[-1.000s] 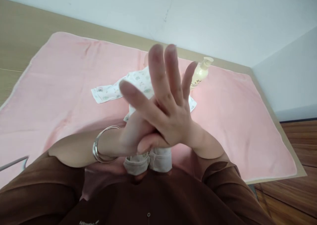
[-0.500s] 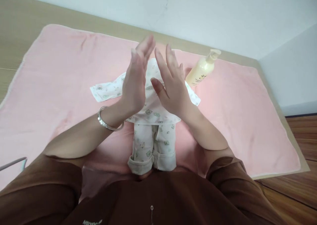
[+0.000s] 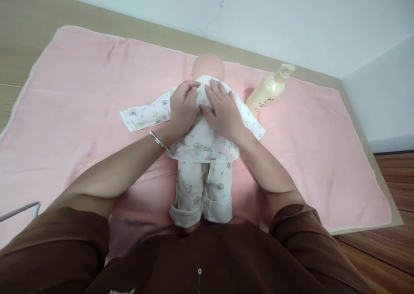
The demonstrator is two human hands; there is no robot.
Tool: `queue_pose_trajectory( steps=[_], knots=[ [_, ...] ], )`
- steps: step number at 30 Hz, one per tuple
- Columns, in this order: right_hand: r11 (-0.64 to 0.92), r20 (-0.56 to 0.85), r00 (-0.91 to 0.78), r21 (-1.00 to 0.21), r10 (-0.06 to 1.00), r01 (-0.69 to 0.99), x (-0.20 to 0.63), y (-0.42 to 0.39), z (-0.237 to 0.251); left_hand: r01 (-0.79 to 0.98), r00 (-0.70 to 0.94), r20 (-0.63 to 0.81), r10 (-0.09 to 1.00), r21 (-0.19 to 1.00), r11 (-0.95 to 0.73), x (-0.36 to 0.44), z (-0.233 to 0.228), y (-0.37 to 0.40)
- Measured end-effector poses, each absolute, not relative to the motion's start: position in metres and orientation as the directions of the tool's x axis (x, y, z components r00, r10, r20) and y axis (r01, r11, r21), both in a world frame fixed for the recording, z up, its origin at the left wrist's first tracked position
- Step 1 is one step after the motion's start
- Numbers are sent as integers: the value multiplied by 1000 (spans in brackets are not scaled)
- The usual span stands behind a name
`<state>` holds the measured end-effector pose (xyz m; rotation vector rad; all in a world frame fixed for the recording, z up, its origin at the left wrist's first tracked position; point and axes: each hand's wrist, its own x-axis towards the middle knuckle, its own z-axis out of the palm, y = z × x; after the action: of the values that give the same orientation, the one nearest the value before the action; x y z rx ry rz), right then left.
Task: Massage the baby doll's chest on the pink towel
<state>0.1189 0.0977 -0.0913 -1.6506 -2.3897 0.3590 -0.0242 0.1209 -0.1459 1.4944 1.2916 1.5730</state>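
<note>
On the pink blanket lies a baby doll [image 3: 208, 65], its smooth bald head away from me, its face not visible. It wears a white printed shirt [image 3: 207, 149] with spread sleeves and matching trousers [image 3: 190, 184] with turned-up cuffs. My left hand [image 3: 184, 106] rests on the left of its upper back, slightly cupped, fingers partly hidden. Flat on the upper back beside it is my right hand [image 3: 224, 113], fingers stretched out and a little apart. The hands are close together, and neither grips anything.
A pale yellow pump bottle [image 3: 267, 89] is on the pink blanket [image 3: 310, 156], right of the doll. Behind runs a white wall [image 3: 258, 22]. The table edge [image 3: 365, 230] and wooden floor [image 3: 394, 177] show at right. A thin grey bar [image 3: 19, 211] juts in at lower left.
Both hands were raised above the doll with palms turned toward each other. They have come down onto its upper back, and its head now shows.
</note>
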Motion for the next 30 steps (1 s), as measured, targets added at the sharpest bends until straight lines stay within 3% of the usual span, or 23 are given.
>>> queue_pose_trajectory(
  steps=[4,9,11,15,19,22,25,27,30],
  knots=[
    [253,23,-263,-364,965,897,117,91,-94,231,-188,372,909,916,-328,-25,-146,117],
    [458,50,-462,-257,885,851,103,65,-85,193,-193,350,917,930,-314,-26,-146,117],
    [461,40,-467,-258,883,849,108,76,-84,201,-193,361,912,925,-324,-26,-146,117],
    [282,44,-284,-337,958,898,123,104,-88,233,-179,404,897,903,-360,-24,-147,115],
    [156,115,-130,-253,985,955,111,79,-90,220,-199,374,906,918,-331,-25,-146,117],
    [350,160,-322,-195,933,916,99,56,-89,119,-233,291,928,956,-270,-27,-143,121],
    [506,92,-499,-208,862,837,104,68,-89,70,-256,245,935,969,-235,-27,-141,122],
    [466,55,-469,-260,882,846,116,91,-90,122,-253,264,931,963,-239,-26,-140,120],
    [279,27,-288,-350,957,894,127,114,-91,202,-242,309,920,943,-264,-25,-142,117]
  ],
)
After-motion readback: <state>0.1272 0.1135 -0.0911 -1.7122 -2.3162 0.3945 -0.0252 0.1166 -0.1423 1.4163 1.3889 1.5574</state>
